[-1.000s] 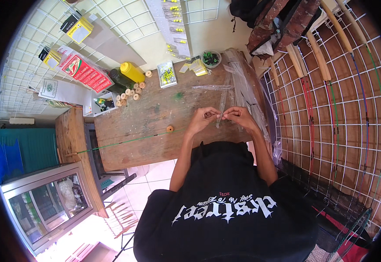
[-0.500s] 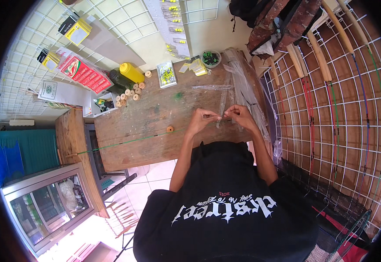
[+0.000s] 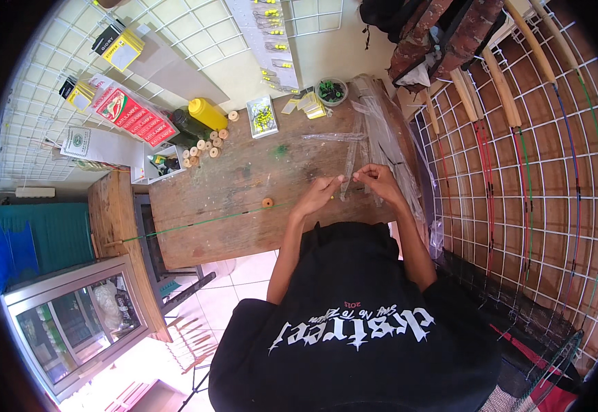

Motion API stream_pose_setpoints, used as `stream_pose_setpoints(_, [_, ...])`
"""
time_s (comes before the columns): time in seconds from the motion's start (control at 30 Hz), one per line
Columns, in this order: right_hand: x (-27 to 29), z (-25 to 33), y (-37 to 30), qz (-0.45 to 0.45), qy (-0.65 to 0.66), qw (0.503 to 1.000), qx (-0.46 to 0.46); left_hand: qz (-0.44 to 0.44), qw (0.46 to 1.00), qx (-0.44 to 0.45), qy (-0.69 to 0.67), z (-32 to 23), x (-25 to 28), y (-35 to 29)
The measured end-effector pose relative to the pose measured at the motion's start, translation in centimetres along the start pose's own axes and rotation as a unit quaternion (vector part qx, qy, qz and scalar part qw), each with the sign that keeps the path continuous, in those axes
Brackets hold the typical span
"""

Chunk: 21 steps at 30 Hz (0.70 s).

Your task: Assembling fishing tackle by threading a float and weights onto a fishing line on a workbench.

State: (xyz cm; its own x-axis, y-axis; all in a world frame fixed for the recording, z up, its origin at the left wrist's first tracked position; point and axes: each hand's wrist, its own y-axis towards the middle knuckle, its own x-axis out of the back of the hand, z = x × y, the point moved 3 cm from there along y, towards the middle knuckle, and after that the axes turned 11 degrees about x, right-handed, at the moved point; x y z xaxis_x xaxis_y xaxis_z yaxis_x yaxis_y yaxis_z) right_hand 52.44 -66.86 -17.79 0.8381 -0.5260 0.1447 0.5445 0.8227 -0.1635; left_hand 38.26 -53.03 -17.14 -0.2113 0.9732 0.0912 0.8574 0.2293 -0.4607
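Over the right part of the wooden table (image 3: 209,240), my two hands work close together with fingertips a short gap apart. My left hand (image 3: 318,195) is closed in a pinch; whatever lies between its thumb and finger is too fine to see. A similar pinch closes my right hand (image 3: 380,182), and its contents cannot be made out either. Just under the left fingers shows a tiny yellow speck (image 3: 332,197). To the left of that hand lies a small wooden spool (image 3: 267,202). A thin green rod (image 3: 203,222) stretches across the table toward my left hand.
Clear plastic sleeves (image 3: 389,147) lie beyond my right hand. Along the back stand a white box of yellow beads (image 3: 262,117), a round tub (image 3: 331,90), a yellow bottle (image 3: 206,115) and several wooden spools (image 3: 203,147). Rods with wooden handles (image 3: 501,89) hang on the right grid.
My left hand has tilted, its fingertips rising slightly and drawing a little apart from the right ones. The yellow speck now shows beneath it. My right hand has barely moved.
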Motion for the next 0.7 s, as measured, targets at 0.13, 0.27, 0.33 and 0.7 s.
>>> stream_pose_setpoints(0.13, [0.1, -0.6, 0.0, 0.002, 0.01, 1.0, -0.018, -0.061, 0.994, -0.072, 0.055, -0.8, 0.0, 0.0])
stream_pose_setpoints(0.27, [0.0, -0.6, 0.0, -0.007, 0.025, 1.0, 0.001, -0.078, 0.994, -0.071, 0.033, -0.1, 0.3, 0.1])
stream_pose_setpoints(0.33, [0.2, -0.5, -0.1, -0.006, 0.03, 1.0, 0.008, -0.068, 0.996, -0.058, -0.006, 0.3, 0.5, 0.3])
stream_pose_setpoints(0.7, [0.4, -0.4, 0.0, 0.006, 0.018, 0.999, -0.034, -0.071, 0.992, -0.056, 0.089, -0.4, 0.8, -0.2])
